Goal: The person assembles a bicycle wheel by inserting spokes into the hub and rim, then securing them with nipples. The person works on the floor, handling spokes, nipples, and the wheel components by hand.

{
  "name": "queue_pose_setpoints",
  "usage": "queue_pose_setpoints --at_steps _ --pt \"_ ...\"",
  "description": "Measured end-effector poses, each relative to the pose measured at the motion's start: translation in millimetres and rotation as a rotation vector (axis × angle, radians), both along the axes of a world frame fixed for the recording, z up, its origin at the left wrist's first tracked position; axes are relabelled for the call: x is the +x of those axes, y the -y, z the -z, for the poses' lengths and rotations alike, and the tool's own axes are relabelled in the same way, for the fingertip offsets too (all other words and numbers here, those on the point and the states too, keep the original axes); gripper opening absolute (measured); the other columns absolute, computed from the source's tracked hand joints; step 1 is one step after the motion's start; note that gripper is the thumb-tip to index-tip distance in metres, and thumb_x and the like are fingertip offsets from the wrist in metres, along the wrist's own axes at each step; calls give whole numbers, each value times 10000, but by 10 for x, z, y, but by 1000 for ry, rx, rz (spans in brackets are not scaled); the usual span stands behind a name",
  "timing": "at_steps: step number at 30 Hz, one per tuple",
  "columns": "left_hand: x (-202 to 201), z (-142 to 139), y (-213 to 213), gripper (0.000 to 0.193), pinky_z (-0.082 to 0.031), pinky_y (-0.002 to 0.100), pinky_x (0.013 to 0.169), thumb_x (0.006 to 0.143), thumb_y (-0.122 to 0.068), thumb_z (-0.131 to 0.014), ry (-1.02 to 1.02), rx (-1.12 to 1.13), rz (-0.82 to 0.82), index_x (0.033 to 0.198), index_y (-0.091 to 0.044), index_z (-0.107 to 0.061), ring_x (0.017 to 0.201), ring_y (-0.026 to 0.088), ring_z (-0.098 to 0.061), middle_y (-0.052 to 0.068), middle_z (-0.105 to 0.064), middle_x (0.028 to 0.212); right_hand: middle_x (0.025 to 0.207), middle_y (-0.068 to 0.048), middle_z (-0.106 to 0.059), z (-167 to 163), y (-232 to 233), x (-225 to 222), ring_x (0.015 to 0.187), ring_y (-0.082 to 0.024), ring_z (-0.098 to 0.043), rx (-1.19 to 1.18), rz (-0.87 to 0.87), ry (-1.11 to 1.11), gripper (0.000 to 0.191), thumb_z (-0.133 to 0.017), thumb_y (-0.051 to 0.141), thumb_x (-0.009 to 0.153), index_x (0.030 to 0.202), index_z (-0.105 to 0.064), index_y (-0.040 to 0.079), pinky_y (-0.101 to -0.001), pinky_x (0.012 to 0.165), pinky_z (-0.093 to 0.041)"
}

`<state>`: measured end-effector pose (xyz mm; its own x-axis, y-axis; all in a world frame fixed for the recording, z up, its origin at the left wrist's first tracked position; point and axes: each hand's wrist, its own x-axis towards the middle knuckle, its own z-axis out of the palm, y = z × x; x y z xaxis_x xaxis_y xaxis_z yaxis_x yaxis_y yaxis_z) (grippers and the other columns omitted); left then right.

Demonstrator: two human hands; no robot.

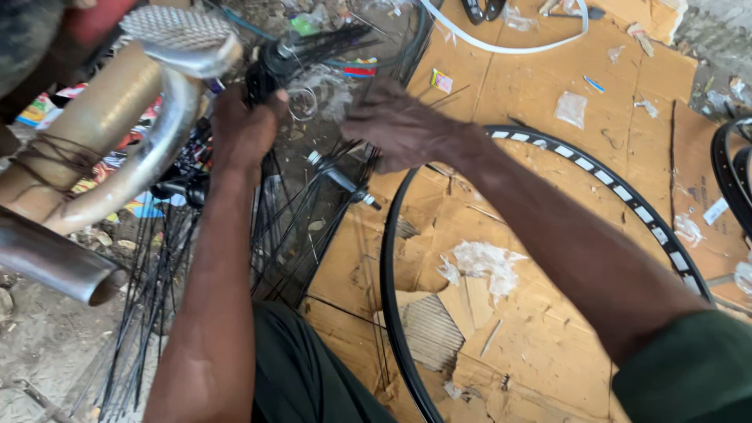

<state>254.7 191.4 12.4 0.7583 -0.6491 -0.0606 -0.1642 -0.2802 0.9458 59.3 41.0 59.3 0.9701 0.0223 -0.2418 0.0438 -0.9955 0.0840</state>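
My left hand [243, 129] is up above my knee, fingers curled shut around the black wheel hub [270, 74], with the forearm running straight down toward me. My right hand [395, 125] sits just right of that hub, knuckles up and fingers bent down and pinched together. That arm stretches in long from my lower right, sleeve at the shoulder.

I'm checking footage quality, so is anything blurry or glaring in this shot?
Head view: even daylight, no hard shadows; the right hand is slightly motion-blurred; the metal tube close to the lens looks soft, with a mild sheen; the black rim on the cardboard is sharp.
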Motion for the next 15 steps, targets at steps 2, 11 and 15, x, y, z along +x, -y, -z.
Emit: queue_pose_setpoints --at_steps 2,11,15 --pt "3 -33 9 324 -498 409 741 903 -275 -786 -14 -13 7 1041 13 -730 799 200 -633 91 -732 922 1336 -84 -605 -148 113 -135 1351 -254 -475 -49 -15 62 628 -857 400 745 1251 -602 130 -551 1235 -194" --pt "93 29 52 393 -544 371 701 918 -325 -778 -81 -62 38 1056 26 -667 806 214 -694 84 -712 947 796 -128 -665 -1308 174 -750 724 -279 -668 -441 30 89 337 -595 152 998 1324 -556 78 -487 796 -523" --pt "94 167 -16 422 -570 412 775 863 -275 -844 193 -84 191 1121 24 -694 892 215 -717 116 -754 1042 693 -139 -628 -1868 315 -1283 547 -247 -619 -242 465 -89 364 -626 100 934 1291 -575 46 -414 478 -502"
